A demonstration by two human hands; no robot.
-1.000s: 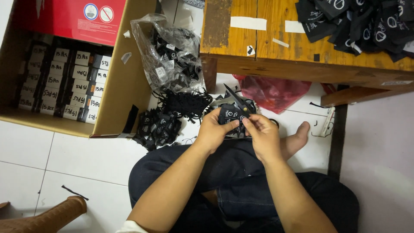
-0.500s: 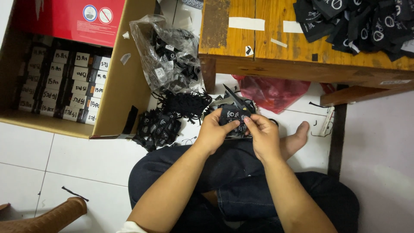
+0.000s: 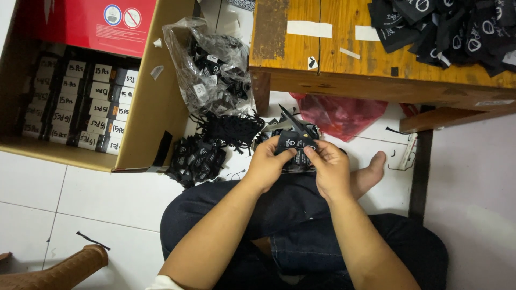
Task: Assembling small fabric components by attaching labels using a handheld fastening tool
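My left hand (image 3: pixel 269 162) and my right hand (image 3: pixel 328 166) meet over my lap, both pinching a small black tag with a white round mark (image 3: pixel 291 143). Black scissors (image 3: pixel 293 121) stick up from behind my fingers, blades pointing to the upper left. A heap of the same black tags (image 3: pixel 198 158) lies on the white tiles just left of my left hand. I sit cross-legged in dark jeans, one bare foot (image 3: pixel 371 172) showing to the right.
An open cardboard box (image 3: pixel 156 107) at the left holds rows of labelled black packs. A clear plastic bag of tags (image 3: pixel 207 70) leans by it. A low wooden table (image 3: pixel 344 59) carries more black tags (image 3: pixel 457 27); a red bag (image 3: pixel 338 113) lies under it.
My hands have shifted slightly while working the tag between the fingers. Everything else stays where it was.
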